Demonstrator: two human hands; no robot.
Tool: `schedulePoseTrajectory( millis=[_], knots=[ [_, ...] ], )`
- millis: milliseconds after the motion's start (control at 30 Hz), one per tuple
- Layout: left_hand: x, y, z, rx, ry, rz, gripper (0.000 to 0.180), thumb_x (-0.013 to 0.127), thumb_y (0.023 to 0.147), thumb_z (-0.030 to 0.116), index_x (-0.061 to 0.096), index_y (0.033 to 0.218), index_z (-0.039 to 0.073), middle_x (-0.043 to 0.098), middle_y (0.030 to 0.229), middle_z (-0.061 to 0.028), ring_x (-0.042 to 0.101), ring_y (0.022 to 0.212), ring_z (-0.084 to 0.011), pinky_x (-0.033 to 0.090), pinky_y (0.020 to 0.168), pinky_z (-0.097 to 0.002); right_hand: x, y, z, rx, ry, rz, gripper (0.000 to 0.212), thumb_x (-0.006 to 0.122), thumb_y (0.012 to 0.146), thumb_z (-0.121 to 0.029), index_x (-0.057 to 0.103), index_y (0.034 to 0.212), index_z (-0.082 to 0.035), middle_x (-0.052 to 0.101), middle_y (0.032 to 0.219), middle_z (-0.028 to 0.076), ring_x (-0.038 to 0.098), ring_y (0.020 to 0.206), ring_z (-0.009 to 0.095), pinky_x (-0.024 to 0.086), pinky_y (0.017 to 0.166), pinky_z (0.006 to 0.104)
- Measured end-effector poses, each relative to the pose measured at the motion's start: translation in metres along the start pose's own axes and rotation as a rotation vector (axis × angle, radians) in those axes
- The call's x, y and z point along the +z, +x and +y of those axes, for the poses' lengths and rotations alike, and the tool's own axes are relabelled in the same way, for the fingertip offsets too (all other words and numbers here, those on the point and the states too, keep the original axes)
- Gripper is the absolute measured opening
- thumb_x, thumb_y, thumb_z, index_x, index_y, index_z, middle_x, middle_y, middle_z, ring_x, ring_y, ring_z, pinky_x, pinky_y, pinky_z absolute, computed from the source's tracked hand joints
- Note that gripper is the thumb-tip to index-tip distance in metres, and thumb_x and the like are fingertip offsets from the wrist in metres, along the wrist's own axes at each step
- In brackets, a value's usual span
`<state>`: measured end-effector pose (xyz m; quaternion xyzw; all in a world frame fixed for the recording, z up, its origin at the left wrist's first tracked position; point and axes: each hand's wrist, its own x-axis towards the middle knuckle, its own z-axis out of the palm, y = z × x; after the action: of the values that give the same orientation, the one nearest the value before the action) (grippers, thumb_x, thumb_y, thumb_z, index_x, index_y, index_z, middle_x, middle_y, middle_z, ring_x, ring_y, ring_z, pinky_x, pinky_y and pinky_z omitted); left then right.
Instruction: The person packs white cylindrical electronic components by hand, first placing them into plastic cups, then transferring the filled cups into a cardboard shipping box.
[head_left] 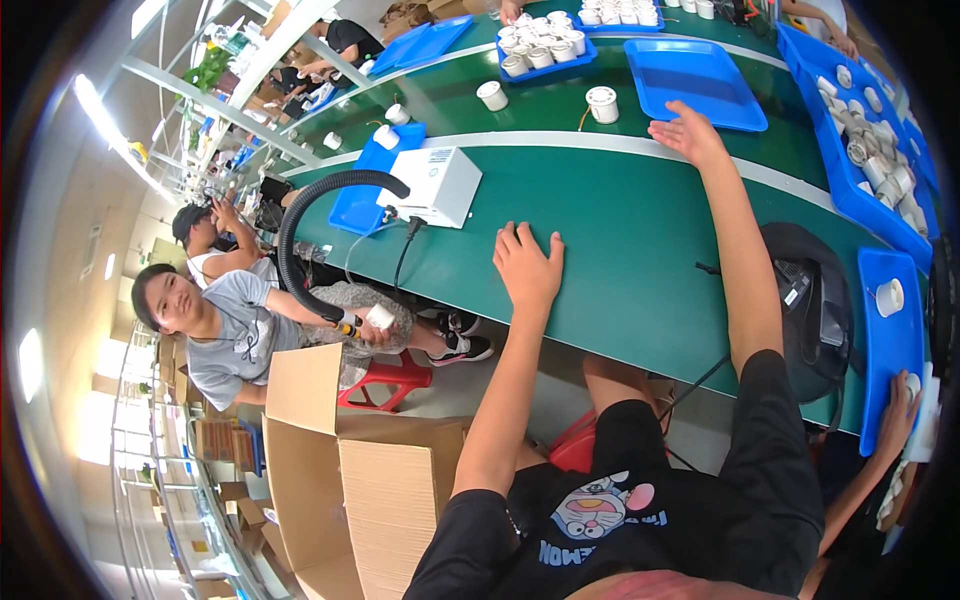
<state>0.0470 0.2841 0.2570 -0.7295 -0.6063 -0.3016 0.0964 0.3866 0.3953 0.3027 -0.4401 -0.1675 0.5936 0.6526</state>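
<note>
My left hand (528, 270) lies on the green tabletop (620, 240), fingers spread, holding nothing. My right hand (688, 135) reaches forward over the pale rail beside the belt, its fingers stretched out and nothing in them. Just beyond it, a blue tray (690, 85) lies on the green belt (440, 95). Left of that tray stands a white cylindrical part (602, 105) with a thin wire, and another white cylinder (492, 96) stands farther left. Both are apart from my hands.
A white box (432, 187) with a black flexible hose (285, 240) stands on the left. A black backpack (805, 310) lies at the right. Blue trays of white cylinders (545, 50) line the far side. An open cardboard box (390, 500) and a seated person (245, 335) are at lower left.
</note>
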Motion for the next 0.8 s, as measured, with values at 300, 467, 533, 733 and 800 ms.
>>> schedulePoseTrajectory(
  millis=[300,467,533,733,800],
  knots=[
    [0.001,0.003,0.006,-0.016,-0.001,0.005,0.053,0.063,0.086,0.038,0.053,0.119,-0.002,0.049,0.128,-0.0224,0.045,0.12,-0.0387,0.035,0.101,-0.0496,0.05,0.027,0.088,-0.505,-0.846,0.165,0.057,0.071,0.079,-0.025,0.05,0.119,0.01,0.059,0.11,0.027,0.063,0.099,0.037,0.051,0.089,0.0429],
    [-0.004,0.002,0.002,-0.05,-0.032,-0.042,0.054,0.062,0.086,0.036,0.051,0.119,-0.005,0.048,0.129,-0.0257,0.041,0.126,-0.0405,0.032,0.104,-0.0504,0.096,0.033,0.095,-0.844,-1.231,0.342,0.073,0.074,0.08,-0.028,0.035,0.133,0.002,0.046,0.124,0.028,0.061,0.102,0.046,0.053,0.085,0.0486],
    [-0.005,0.002,0.001,-0.04,0.012,-0.013,0.054,0.063,0.085,0.037,0.052,0.119,-0.003,0.048,0.13,-0.023,0.044,0.122,-0.0387,0.034,0.102,-0.0493,0.109,0.037,0.093,-0.831,-1.325,0.39,0.073,0.074,0.081,-0.034,0.035,0.133,-0.002,0.048,0.122,0.026,0.066,0.09,0.045,0.056,0.076,0.049],
    [-0.006,0.003,0.01,-0.065,-0.036,-0.051,0.053,0.062,0.085,0.035,0.05,0.118,-0.005,0.047,0.129,-0.0238,0.041,0.126,-0.0397,0.032,0.104,-0.0495,0.109,0.054,0.092,-0.817,-1.362,0.458,0.07,0.07,0.083,-0.041,0.037,0.131,-0.003,0.05,0.119,0.022,0.067,0.087,0.042,0.057,0.069,0.0473],
    [-0.006,0.003,0.009,-0.065,-0.032,-0.053,0.053,0.062,0.085,0.035,0.05,0.118,-0.005,0.047,0.129,-0.0237,0.041,0.125,-0.0396,0.033,0.104,-0.0495,0.109,0.054,0.096,-0.838,-1.338,0.497,0.069,0.071,0.083,-0.04,0.038,0.13,-0.003,0.049,0.117,0.021,0.067,0.086,0.041,0.058,0.068,0.0465]
  ],
)
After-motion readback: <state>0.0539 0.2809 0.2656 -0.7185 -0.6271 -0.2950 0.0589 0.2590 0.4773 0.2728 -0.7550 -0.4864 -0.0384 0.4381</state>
